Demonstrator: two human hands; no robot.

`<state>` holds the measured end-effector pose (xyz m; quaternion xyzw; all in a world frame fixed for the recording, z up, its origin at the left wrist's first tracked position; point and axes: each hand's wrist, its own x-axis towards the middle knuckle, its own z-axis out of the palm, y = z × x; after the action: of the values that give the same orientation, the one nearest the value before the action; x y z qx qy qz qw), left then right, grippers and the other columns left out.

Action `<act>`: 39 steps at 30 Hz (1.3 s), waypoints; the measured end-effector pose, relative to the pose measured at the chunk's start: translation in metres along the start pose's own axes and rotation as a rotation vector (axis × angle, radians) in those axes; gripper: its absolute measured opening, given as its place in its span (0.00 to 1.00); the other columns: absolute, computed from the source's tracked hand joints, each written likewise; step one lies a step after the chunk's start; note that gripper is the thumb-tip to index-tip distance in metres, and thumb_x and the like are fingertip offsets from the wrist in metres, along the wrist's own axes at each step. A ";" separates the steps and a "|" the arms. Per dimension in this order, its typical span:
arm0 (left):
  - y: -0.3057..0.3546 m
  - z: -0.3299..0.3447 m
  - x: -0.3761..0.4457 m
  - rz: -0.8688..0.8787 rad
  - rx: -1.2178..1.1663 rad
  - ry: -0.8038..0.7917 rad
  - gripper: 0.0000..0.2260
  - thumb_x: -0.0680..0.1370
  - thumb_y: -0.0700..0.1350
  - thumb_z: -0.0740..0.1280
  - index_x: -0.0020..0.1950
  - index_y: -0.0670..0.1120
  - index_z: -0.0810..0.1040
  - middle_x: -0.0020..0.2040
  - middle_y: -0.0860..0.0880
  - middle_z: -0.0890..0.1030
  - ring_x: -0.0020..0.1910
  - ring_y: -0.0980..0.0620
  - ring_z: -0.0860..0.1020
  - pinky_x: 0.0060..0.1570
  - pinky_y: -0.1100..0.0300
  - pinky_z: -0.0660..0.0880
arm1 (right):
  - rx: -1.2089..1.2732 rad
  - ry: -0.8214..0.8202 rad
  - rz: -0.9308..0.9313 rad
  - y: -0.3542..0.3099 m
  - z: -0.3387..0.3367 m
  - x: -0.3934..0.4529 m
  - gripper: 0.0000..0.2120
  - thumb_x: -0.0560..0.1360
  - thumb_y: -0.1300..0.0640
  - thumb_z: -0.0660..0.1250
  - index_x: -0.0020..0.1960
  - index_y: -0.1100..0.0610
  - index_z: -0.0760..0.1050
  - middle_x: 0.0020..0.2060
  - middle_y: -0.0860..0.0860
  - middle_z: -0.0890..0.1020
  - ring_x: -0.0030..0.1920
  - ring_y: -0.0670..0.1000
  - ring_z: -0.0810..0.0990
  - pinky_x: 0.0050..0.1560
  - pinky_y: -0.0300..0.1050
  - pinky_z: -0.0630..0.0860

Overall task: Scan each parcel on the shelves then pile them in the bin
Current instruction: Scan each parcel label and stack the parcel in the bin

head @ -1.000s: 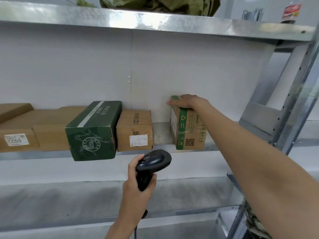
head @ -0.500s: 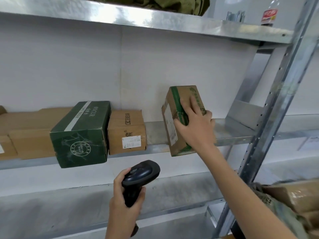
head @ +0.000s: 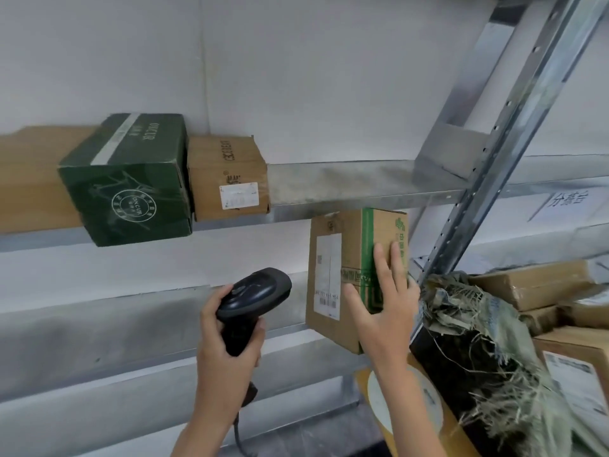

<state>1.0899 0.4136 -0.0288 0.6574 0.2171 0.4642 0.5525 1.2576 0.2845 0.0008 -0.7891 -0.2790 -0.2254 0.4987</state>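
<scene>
Mid-job: the right hand (head: 379,311) grips a green-striped parcel (head: 356,275) clear of the shelf (head: 346,186), label facing the scanner (head: 253,298) clutched in the left hand (head: 227,351) — two boxes (head: 227,179) wait on the shelf, several already lie in the bin (head: 454,357).

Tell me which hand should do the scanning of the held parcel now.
Left. The left hand already grips the scanner, aimed toward the parcel label, while the right hand is busy holding that parcel up.
</scene>
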 end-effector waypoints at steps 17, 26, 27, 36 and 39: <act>-0.018 -0.073 -0.042 -0.180 0.132 0.003 0.33 0.77 0.34 0.72 0.64 0.71 0.69 0.40 0.50 0.82 0.27 0.52 0.76 0.31 0.63 0.77 | 0.325 -0.065 0.205 0.008 0.048 -0.094 0.35 0.74 0.42 0.65 0.79 0.44 0.60 0.80 0.40 0.58 0.78 0.39 0.56 0.76 0.48 0.55; -0.029 -0.088 -0.052 -0.272 0.158 -0.044 0.31 0.77 0.36 0.73 0.66 0.69 0.69 0.43 0.49 0.81 0.28 0.52 0.77 0.31 0.63 0.76 | 0.355 -0.099 0.175 0.006 0.071 -0.099 0.35 0.74 0.44 0.64 0.79 0.47 0.60 0.79 0.41 0.58 0.76 0.34 0.56 0.71 0.29 0.53; -0.030 -0.087 -0.052 -0.281 0.157 -0.048 0.31 0.77 0.36 0.73 0.66 0.70 0.68 0.44 0.49 0.81 0.28 0.51 0.78 0.31 0.62 0.77 | 0.358 -0.101 0.175 0.007 0.073 -0.099 0.35 0.74 0.44 0.64 0.78 0.46 0.60 0.79 0.41 0.58 0.76 0.35 0.57 0.71 0.29 0.54; -0.037 -0.080 -0.048 -0.321 0.150 -0.098 0.33 0.77 0.35 0.73 0.66 0.71 0.69 0.48 0.56 0.83 0.31 0.52 0.80 0.31 0.60 0.78 | 0.363 -0.110 0.189 0.008 0.085 -0.093 0.35 0.74 0.44 0.65 0.79 0.44 0.59 0.80 0.42 0.58 0.74 0.34 0.57 0.67 0.23 0.54; -0.039 -0.080 -0.047 -0.325 0.156 -0.104 0.33 0.78 0.35 0.73 0.67 0.71 0.68 0.50 0.59 0.82 0.34 0.53 0.81 0.32 0.60 0.78 | 0.364 -0.104 0.192 0.009 0.088 -0.091 0.35 0.74 0.44 0.65 0.80 0.46 0.60 0.80 0.42 0.58 0.75 0.35 0.57 0.68 0.24 0.54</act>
<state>1.0087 0.4295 -0.0856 0.6776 0.3270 0.3158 0.5781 1.2032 0.3425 -0.0984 -0.7196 -0.2637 -0.0818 0.6372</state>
